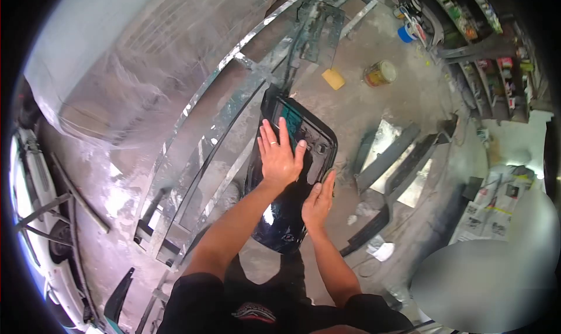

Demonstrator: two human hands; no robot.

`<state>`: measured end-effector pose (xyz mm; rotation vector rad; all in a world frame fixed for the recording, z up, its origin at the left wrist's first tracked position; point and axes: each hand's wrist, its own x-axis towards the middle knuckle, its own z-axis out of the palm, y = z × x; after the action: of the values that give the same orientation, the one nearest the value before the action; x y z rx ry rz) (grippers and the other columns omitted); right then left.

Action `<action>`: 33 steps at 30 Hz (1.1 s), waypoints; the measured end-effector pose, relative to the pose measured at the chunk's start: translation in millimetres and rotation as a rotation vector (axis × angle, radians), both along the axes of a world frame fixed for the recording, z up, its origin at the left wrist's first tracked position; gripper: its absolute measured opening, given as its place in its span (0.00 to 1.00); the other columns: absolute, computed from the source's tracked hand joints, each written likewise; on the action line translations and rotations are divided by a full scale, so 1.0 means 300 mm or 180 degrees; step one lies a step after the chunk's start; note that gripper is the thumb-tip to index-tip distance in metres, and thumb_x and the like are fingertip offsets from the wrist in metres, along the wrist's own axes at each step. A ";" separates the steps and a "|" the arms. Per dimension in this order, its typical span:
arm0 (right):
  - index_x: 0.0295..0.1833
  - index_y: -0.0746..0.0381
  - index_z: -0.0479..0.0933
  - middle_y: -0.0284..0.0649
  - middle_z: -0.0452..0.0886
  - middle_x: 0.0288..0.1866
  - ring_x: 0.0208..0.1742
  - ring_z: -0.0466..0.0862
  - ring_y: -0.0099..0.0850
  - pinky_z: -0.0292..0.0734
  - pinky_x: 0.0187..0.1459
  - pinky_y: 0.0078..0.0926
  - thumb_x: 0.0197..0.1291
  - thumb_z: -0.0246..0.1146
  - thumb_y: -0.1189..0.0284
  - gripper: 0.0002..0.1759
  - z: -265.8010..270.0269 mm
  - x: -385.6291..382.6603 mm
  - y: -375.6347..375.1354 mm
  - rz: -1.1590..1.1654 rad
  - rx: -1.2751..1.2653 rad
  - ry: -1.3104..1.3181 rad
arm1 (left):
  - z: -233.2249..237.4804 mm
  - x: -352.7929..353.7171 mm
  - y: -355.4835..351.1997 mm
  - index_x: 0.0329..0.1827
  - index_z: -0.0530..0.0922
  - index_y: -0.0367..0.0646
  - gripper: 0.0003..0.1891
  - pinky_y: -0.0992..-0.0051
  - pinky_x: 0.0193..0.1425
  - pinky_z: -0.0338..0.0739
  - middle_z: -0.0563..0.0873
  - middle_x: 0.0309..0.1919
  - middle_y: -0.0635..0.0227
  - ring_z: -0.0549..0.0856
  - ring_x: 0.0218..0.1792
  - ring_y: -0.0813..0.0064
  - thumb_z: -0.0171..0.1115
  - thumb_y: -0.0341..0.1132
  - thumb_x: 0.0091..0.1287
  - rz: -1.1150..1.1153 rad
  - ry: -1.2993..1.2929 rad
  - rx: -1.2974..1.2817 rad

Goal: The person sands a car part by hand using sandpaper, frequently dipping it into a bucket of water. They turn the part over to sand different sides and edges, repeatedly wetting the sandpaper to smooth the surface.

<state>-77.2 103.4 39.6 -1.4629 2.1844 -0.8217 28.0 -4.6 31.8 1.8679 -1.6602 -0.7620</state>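
A glossy black panel (283, 220), which looks like a vehicle body part, lies tilted in front of my body. Its far end has a raised rim and a recessed section with a small round hole. My left hand (281, 157) rests flat on the recessed part, palm down, fingers spread. At the panel's right edge is my right hand (318, 205), its thumb on the top face and its fingers along the outer side. The fingertips beneath the edge are hidden.
A paint-spotted metal frame (204, 91) runs along the left of the panel. Beyond lie a yellow block (333, 79) and a tin can (380, 73). Dark trim pieces (403, 170) lie on the right. Plastic sheeting (134, 83) covers something large at upper left; shelves (491, 54) stand at upper right.
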 end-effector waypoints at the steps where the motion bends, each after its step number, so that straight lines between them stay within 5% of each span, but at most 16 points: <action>1: 0.78 0.72 0.57 0.63 0.63 0.77 0.78 0.64 0.54 0.58 0.76 0.38 0.78 0.46 0.67 0.30 0.016 0.006 -0.013 -0.0146 0.0124 0.0004 | -0.003 0.007 -0.001 0.83 0.48 0.42 0.42 0.40 0.80 0.44 0.45 0.79 0.30 0.49 0.79 0.30 0.50 0.56 0.75 -0.0008 0.0041 0.0000; 7: 0.76 0.71 0.61 0.63 0.77 0.65 0.66 0.78 0.53 0.69 0.67 0.39 0.79 0.45 0.63 0.29 0.042 0.002 -0.063 -0.0551 0.0365 0.0188 | 0.000 0.108 0.097 0.82 0.54 0.40 0.38 0.41 0.80 0.46 0.50 0.79 0.33 0.51 0.79 0.35 0.53 0.49 0.75 -0.0496 0.0560 -0.0013; 11: 0.76 0.70 0.63 0.62 0.75 0.67 0.66 0.78 0.51 0.69 0.67 0.39 0.78 0.46 0.66 0.28 0.060 0.038 -0.046 -0.0350 0.0155 0.0783 | -0.036 0.200 0.356 0.80 0.58 0.39 0.36 0.41 0.80 0.47 0.54 0.78 0.35 0.54 0.79 0.39 0.56 0.47 0.74 -0.0504 0.0887 0.0064; 14: 0.73 0.72 0.66 0.62 0.69 0.73 0.71 0.72 0.56 0.65 0.71 0.43 0.73 0.50 0.73 0.26 0.131 0.099 -0.006 0.0555 -0.0291 0.1499 | -0.046 0.244 0.437 0.79 0.60 0.38 0.36 0.42 0.80 0.50 0.58 0.77 0.39 0.59 0.78 0.42 0.60 0.44 0.72 -0.0670 0.0917 0.0179; 16: 0.70 0.73 0.69 0.60 0.68 0.73 0.72 0.71 0.54 0.64 0.71 0.44 0.70 0.52 0.77 0.24 0.197 0.175 0.011 0.0922 -0.0411 0.0947 | -0.030 0.281 0.407 0.78 0.61 0.37 0.37 0.45 0.80 0.53 0.61 0.77 0.41 0.61 0.78 0.45 0.64 0.41 0.69 -0.0714 0.1158 0.0193; 17: 0.63 0.72 0.74 0.58 0.79 0.59 0.60 0.81 0.47 0.73 0.62 0.41 0.72 0.53 0.77 0.18 0.221 0.213 0.011 0.0773 -0.0674 0.0629 | -0.013 0.307 0.394 0.78 0.61 0.36 0.41 0.52 0.80 0.56 0.64 0.76 0.44 0.64 0.77 0.47 0.70 0.41 0.65 -0.0657 0.1469 0.0409; 18: 0.63 0.72 0.74 0.58 0.79 0.59 0.60 0.81 0.47 0.73 0.62 0.41 0.72 0.53 0.77 0.18 0.299 0.251 -0.004 0.0751 -0.0641 0.0642 | 0.053 0.359 0.359 0.78 0.61 0.36 0.41 0.52 0.80 0.56 0.64 0.76 0.44 0.64 0.77 0.47 0.70 0.41 0.65 -0.0678 0.1485 0.0441; 20: 0.56 0.69 0.78 0.50 0.85 0.43 0.44 0.85 0.41 0.79 0.49 0.38 0.74 0.54 0.74 0.12 0.442 0.304 -0.061 0.0368 0.1388 -0.0676 | 0.168 0.461 0.265 0.78 0.60 0.35 0.45 0.59 0.81 0.57 0.65 0.77 0.46 0.64 0.77 0.48 0.73 0.44 0.63 -0.1161 0.3321 0.1342; 21: 0.51 0.65 0.79 0.44 0.84 0.34 0.35 0.85 0.42 0.79 0.40 0.36 0.75 0.56 0.70 0.11 0.428 0.260 -0.084 0.0877 0.1672 -0.1187 | 0.146 0.492 0.248 0.79 0.59 0.36 0.47 0.62 0.81 0.58 0.64 0.78 0.48 0.65 0.77 0.50 0.74 0.47 0.62 -0.1660 0.3424 0.1248; 22: 0.51 0.65 0.79 0.44 0.84 0.34 0.35 0.85 0.42 0.79 0.40 0.36 0.75 0.56 0.70 0.11 0.424 0.246 -0.092 0.0871 0.1672 -0.1197 | 0.143 0.490 0.231 0.79 0.59 0.36 0.47 0.62 0.81 0.58 0.64 0.78 0.48 0.65 0.77 0.50 0.74 0.47 0.62 -0.1664 0.3416 0.1257; 24: 0.51 0.64 0.79 0.45 0.84 0.35 0.36 0.85 0.44 0.79 0.41 0.37 0.74 0.59 0.68 0.10 0.408 0.239 -0.133 0.2299 0.1349 -0.1194 | 0.144 0.489 0.187 0.80 0.59 0.39 0.47 0.63 0.81 0.57 0.60 0.80 0.50 0.63 0.79 0.54 0.73 0.48 0.62 -0.2915 0.3117 0.1870; 26: 0.54 0.63 0.79 0.48 0.84 0.42 0.44 0.85 0.49 0.79 0.47 0.38 0.73 0.60 0.68 0.12 0.418 0.225 -0.166 0.2169 0.1692 -0.1071 | 0.152 0.477 0.186 0.79 0.62 0.40 0.42 0.64 0.78 0.64 0.66 0.77 0.50 0.69 0.75 0.55 0.70 0.48 0.66 -0.2529 0.3027 0.1755; 28: 0.58 0.64 0.79 0.50 0.83 0.52 0.56 0.82 0.50 0.76 0.57 0.41 0.71 0.61 0.67 0.15 0.443 0.225 -0.255 0.2531 0.0748 0.0143 | 0.190 0.505 0.118 0.77 0.65 0.42 0.38 0.64 0.71 0.73 0.75 0.70 0.50 0.77 0.69 0.53 0.69 0.40 0.64 -0.2187 0.1887 0.2096; 29: 0.61 0.64 0.77 0.51 0.81 0.57 0.60 0.79 0.52 0.74 0.61 0.42 0.70 0.62 0.66 0.18 0.438 0.194 -0.284 0.2110 0.0583 0.0493 | 0.099 0.500 0.150 0.74 0.70 0.43 0.35 0.62 0.63 0.79 0.83 0.60 0.51 0.83 0.59 0.50 0.67 0.29 0.60 -0.1557 0.1841 0.0504; 30: 0.64 0.64 0.75 0.52 0.78 0.62 0.64 0.76 0.53 0.71 0.65 0.44 0.70 0.63 0.66 0.21 0.425 0.155 -0.323 0.1703 0.0396 0.0840 | 0.082 0.510 0.099 0.70 0.74 0.44 0.35 0.60 0.61 0.80 0.85 0.56 0.50 0.85 0.56 0.49 0.67 0.22 0.53 -0.0714 0.1790 -0.0050; 33: 0.72 0.64 0.68 0.60 0.72 0.69 0.70 0.71 0.57 0.65 0.70 0.47 0.72 0.60 0.59 0.30 0.240 0.016 -0.425 0.0793 0.0174 0.1307 | -0.042 0.491 -0.104 0.67 0.75 0.44 0.35 0.60 0.59 0.81 0.86 0.53 0.51 0.86 0.53 0.47 0.68 0.20 0.51 0.0685 0.1267 -0.0206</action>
<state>-72.3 -24.2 111.6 -1.9647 2.2099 -0.3997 175.3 -35.8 19.3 1.6825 -1.2020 -0.9063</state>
